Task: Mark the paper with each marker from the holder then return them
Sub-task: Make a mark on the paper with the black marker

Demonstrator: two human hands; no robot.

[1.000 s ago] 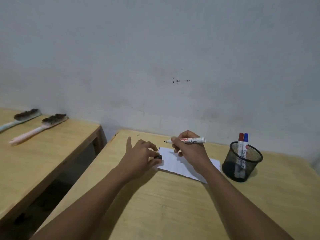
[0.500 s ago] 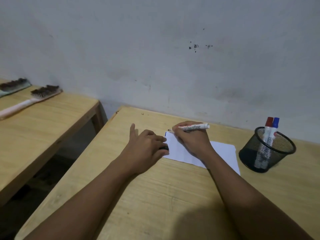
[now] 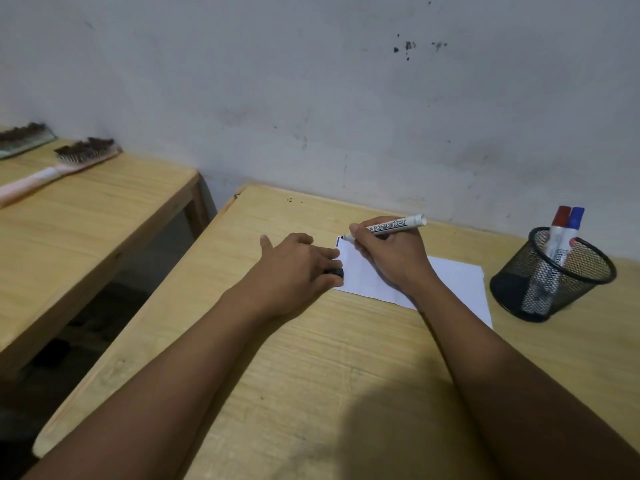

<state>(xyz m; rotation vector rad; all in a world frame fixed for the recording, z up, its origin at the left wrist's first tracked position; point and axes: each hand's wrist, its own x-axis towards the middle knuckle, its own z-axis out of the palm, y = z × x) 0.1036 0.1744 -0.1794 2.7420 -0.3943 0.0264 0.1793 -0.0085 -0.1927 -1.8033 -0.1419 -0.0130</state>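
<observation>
A white sheet of paper lies on the wooden table. My right hand grips a white board marker, uncapped, its dark tip touching the paper's far left corner beside a short dark line. My left hand rests on the paper's left edge, fingers curled around a black marker cap. A black mesh holder stands to the right of the paper, with a red-capped marker and a blue-capped marker upright inside it.
A second wooden table stands to the left across a gap, with a pink-handled brush and a green brush on it. A grey wall runs right behind both tables.
The view has tilted down and shifted. My right hand lowered the marker's tip onto the paper's corner, and a short dark mark now shows there. My left hand stays on the paper's edge.
</observation>
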